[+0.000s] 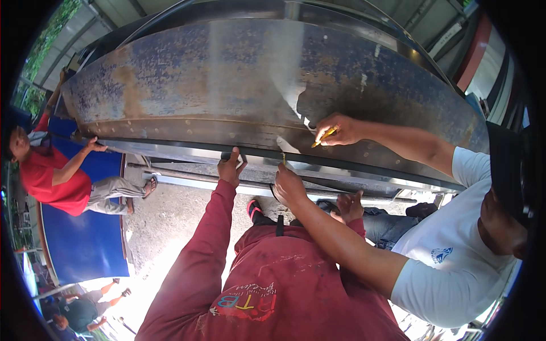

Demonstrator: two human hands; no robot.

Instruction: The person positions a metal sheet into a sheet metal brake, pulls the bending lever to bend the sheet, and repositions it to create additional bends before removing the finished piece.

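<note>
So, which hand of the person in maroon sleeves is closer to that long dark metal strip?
Left. The left hand has a fingertip at the dark metal strip; the right hand is below it in the picture, beyond the co-worker's forearm.

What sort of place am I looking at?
Likely a metal-fabrication workshop: a large, worn metal structure spans the view, a long dark metal strip runs along it, and a blue panel sits at left.
</note>
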